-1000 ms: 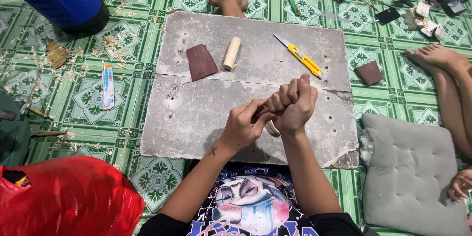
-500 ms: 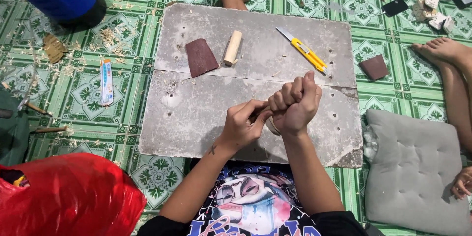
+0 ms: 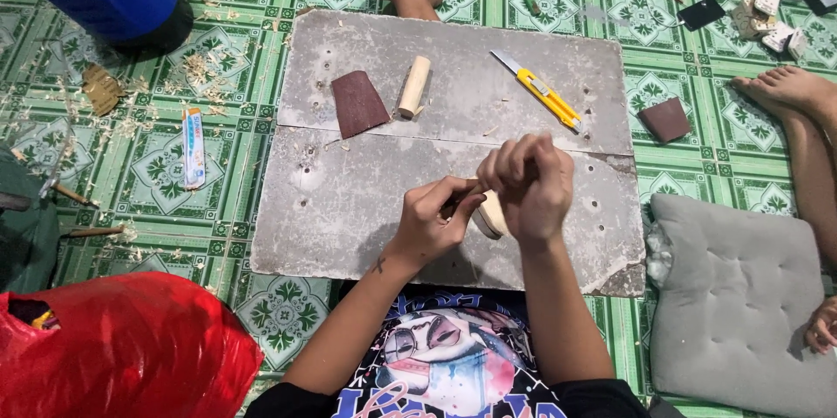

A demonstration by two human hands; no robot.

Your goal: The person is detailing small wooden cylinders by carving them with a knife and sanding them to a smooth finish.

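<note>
Pale wood piece (image 3: 491,213) gripped in right hand (image 3: 527,187) near board's (image 3: 349,209) front edge, orientation hidden; left hand (image 3: 433,222) pinches its left side. One dowel (image 3: 414,87), one knife (image 3: 538,91), two sandpaper pieces (image 3: 359,102).

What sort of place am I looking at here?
Probably a home floor used as a makeshift woodworking spot: a grey board lies on green patterned floor tiles, with wood shavings, a yellow utility knife and sandpaper around the hands.
</note>
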